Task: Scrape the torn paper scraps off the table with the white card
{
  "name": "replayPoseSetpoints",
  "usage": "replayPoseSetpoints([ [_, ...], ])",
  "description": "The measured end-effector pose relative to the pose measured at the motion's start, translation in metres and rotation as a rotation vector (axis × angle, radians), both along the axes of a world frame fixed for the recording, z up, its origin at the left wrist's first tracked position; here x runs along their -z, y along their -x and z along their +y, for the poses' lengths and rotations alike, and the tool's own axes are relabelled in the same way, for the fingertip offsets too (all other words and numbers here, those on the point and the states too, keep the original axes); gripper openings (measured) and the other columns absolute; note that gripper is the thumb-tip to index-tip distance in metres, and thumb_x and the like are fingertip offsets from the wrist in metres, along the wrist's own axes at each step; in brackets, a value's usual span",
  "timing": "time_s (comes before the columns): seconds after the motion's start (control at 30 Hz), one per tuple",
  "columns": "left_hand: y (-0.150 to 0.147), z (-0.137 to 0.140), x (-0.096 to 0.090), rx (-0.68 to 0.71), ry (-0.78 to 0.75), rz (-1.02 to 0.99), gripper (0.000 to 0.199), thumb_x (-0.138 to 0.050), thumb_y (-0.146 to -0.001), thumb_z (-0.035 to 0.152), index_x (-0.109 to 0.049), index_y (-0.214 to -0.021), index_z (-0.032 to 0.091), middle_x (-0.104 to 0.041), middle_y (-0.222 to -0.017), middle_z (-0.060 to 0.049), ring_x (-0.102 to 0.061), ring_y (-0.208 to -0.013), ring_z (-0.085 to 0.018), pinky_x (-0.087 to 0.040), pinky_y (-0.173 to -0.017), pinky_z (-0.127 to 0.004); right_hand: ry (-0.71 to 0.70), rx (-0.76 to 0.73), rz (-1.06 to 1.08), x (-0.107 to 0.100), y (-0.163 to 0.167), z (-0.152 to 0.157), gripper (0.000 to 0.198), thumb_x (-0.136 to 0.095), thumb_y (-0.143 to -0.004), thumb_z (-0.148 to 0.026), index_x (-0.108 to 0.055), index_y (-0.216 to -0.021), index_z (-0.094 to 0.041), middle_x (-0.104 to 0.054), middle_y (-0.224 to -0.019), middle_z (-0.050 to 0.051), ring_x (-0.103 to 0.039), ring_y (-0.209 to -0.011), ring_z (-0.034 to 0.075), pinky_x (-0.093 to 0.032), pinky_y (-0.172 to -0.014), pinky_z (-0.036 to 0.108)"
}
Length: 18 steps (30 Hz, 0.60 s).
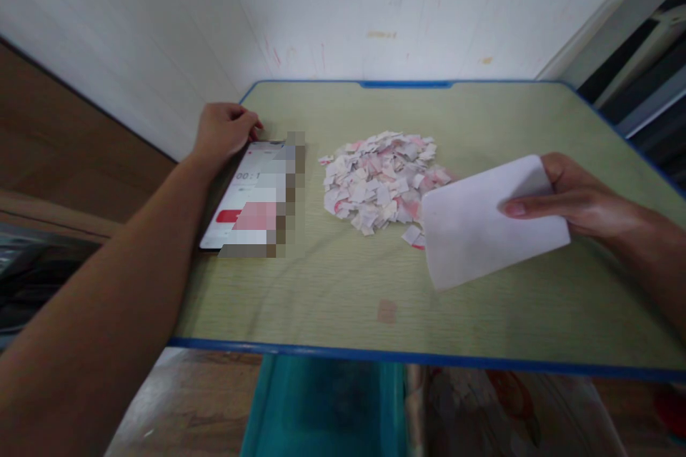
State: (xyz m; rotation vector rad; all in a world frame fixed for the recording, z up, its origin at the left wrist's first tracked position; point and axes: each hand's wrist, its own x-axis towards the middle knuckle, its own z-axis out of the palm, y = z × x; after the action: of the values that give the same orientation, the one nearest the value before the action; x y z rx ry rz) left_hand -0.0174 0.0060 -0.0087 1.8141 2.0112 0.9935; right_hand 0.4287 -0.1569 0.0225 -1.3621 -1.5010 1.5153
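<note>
The right hand (576,196), right of centre in the frame, grips a white paper (482,235), thumb pressed flat on top and the other fingers behind it. The paper's left edge overlaps the heap of paper scraps (380,182) in the middle of the frame; whether they touch, I cannot tell. The left hand (225,130), upper left, has its fingers bent at the top end of the phone (244,193); whether it has hold of anything, I cannot tell. The phone lies near the left edge of the tabletop (332,293). A narrow strip of tabletop runs between phone and heap, with wider room behind the heap and in front, down to the blue rim (332,352). A wall (396,14) rises beyond the back edge; a teal bin (332,407) shows below the front.
</note>
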Motion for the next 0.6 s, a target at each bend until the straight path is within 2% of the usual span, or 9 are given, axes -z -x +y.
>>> replayPoseSetpoints([
  [0.1,0.002,0.001,0.001,-0.001,0.021,-0.003,0.018,-0.051,-0.071,0.034,-0.062,-0.073,0.019,-0.058,-0.064,-0.003,-0.059,-0.077,-0.016,-0.04,-0.063,-0.027,-0.002,-0.041,0.001,0.0,0.006,-0.003,0.017,-0.09,-0.059,-0.03,-0.081,-0.07,-0.02,-0.074,-0.063,0.0,-0.064,-0.047,0.012,-0.049,-0.04,0.016],
  [0.3,0.0,0.002,-0.001,-0.01,-0.012,0.003,0.016,-0.053,-0.075,0.025,-0.064,-0.073,0.013,-0.055,-0.061,0.0,-0.048,-0.057,-0.011,-0.039,-0.06,-0.025,-0.005,-0.138,0.057,0.002,0.02,-0.008,0.012,-0.087,-0.063,-0.019,-0.081,-0.073,-0.02,-0.074,-0.065,-0.002,-0.064,-0.051,0.01,-0.049,-0.045,0.013],
  [0.47,-0.002,0.0,-0.003,-0.003,-0.002,-0.001,0.016,-0.054,-0.076,0.022,-0.066,-0.076,0.012,-0.055,-0.062,0.0,-0.048,-0.057,-0.011,-0.036,-0.058,-0.023,0.009,-0.093,0.128,0.001,0.017,-0.009,0.013,-0.087,-0.062,-0.021,-0.082,-0.074,-0.02,-0.076,-0.067,-0.001,-0.066,-0.051,0.012,-0.052,-0.046,0.017],
  [0.6,0.0,0.002,-0.002,0.003,-0.01,0.01,0.015,-0.054,-0.076,0.022,-0.066,-0.074,0.012,-0.055,-0.061,0.0,-0.048,-0.057,-0.01,-0.033,-0.055,-0.023,0.053,-0.19,0.108,-0.002,0.014,-0.007,0.01,-0.086,-0.064,-0.021,-0.081,-0.073,-0.018,-0.074,-0.064,-0.001,-0.064,-0.049,0.011,-0.049,-0.043,0.015],
])
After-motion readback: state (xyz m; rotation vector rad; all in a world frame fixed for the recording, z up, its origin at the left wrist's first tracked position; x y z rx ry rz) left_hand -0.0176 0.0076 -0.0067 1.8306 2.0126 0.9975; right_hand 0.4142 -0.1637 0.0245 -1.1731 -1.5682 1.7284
